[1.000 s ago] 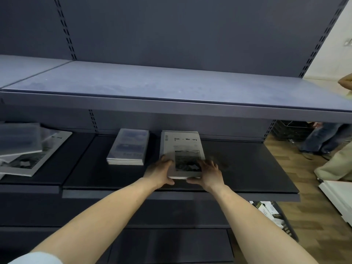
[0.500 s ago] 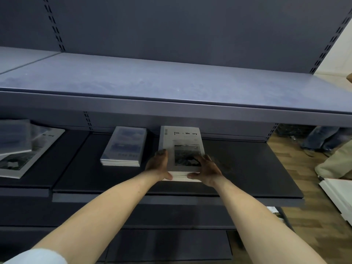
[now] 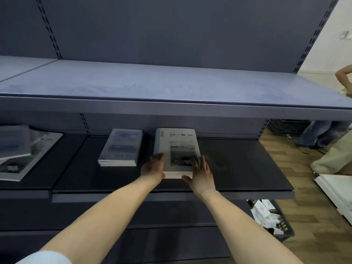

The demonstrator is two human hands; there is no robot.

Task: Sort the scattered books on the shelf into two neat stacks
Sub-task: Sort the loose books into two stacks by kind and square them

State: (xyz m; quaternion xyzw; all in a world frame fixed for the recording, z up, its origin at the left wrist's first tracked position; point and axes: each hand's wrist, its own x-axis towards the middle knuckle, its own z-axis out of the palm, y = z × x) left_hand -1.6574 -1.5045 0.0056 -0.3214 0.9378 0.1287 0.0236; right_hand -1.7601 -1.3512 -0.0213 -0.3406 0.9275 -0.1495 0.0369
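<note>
Both hands work the white stack (image 3: pixel 176 149), which lies flat on the dark middle shelf (image 3: pixel 247 168), just right of the blue stack (image 3: pixel 122 147) and apart from it. The left hand (image 3: pixel 153 167) lies against the stack's left edge, fingers fairly straight along it; the right hand (image 3: pixel 201 171) lies against the right edge with fingers extended and its thumb at the front corner. Neither hand wraps or lifts the books; both press inward with flat fingers. The step in hand appears to be squaring the stack. To do it well, the palms should push evenly from both sides, then the front edge should be tapped flush, since the lowest books seem to project slightly forward at the near corner; pressure should stay low on the stack so the top cover does not slide. The blue stack already looks tidy. Limits of observation: the cover title is partly washed out by glare and cannot be read whole; the number of books in either stack cannot be counted with confidence; the stack's rear edge sits in shadow beneath the upper shelf (image 3: pixel 171 107); further books (image 3: pixel 24 155) on the neighbouring section at far left are blurred and cut off by the frame.
</note>
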